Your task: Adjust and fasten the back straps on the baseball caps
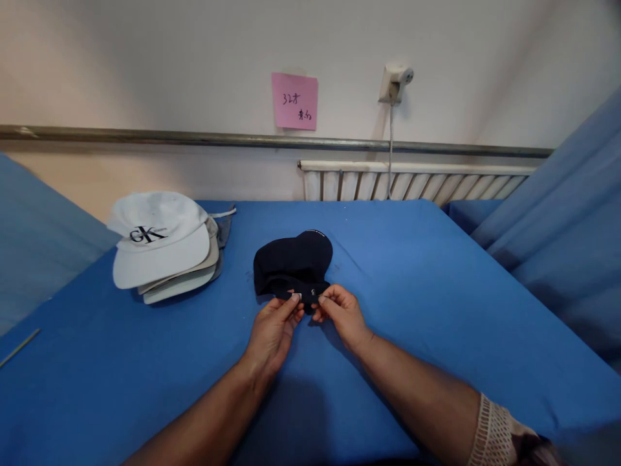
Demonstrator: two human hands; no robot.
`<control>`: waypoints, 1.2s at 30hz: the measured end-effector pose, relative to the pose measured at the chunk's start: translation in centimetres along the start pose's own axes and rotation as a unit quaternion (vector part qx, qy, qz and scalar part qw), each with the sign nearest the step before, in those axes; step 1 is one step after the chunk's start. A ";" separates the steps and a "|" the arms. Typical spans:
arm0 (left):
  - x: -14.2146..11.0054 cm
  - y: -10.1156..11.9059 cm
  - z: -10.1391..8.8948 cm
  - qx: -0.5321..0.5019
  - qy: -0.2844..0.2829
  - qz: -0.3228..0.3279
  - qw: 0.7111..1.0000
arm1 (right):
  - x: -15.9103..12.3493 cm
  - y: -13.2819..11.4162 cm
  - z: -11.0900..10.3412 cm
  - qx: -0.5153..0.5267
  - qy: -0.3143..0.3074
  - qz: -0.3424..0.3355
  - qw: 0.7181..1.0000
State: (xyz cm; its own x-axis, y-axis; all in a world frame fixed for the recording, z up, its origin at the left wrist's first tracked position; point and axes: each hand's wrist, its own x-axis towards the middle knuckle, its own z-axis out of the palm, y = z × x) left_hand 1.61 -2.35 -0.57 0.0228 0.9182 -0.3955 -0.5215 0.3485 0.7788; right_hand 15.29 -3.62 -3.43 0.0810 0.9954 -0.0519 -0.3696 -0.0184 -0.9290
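A dark navy baseball cap (291, 255) lies on the blue-covered table (407, 278), its brim pointing away to the upper right. The cap's back strap (306, 294) faces me, with a small shiny buckle or snap on it. My left hand (276, 323) pinches the strap's left part between thumb and fingers, beside a small white tag. On the right part of the strap, my right hand (344, 317) pinches in the same way. The fingertips of both hands are close together, and some fingers are hidden under the strap.
To the left stands a stack of caps, topped by a white cap (158, 239) with black letters. A thin stick (19, 348) lies at the far left. Behind are a metal rail (218, 138), a radiator (359, 184), a pink note (295, 101) and a plugged socket (394, 84). Blue curtains (572, 213) hang at both sides.
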 end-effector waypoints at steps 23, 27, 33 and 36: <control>-0.5 -0.5 0.4 0.036 -0.037 -0.004 0.999 | -0.6 0.0 1.7 0.191 0.028 0.071 0.979; -0.4 -0.6 0.3 0.042 -0.039 -0.010 0.998 | 0.0 0.6 1.5 0.144 0.058 0.046 0.987; -0.6 -0.5 0.4 0.045 -0.035 -0.020 0.998 | 0.3 0.8 1.4 0.035 0.098 0.002 0.995; -0.8 -0.4 0.4 0.039 -0.033 -0.025 0.998 | 0.3 0.7 1.4 0.023 0.102 -0.006 0.995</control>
State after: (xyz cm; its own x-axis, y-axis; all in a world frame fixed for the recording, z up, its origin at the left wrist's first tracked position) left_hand 2.15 -3.13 -0.36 0.1044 0.9086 -0.4045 -0.4505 0.4058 0.7952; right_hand 13.72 -3.24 -3.55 0.2693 0.9557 -0.1187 -0.4097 0.0022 -0.9122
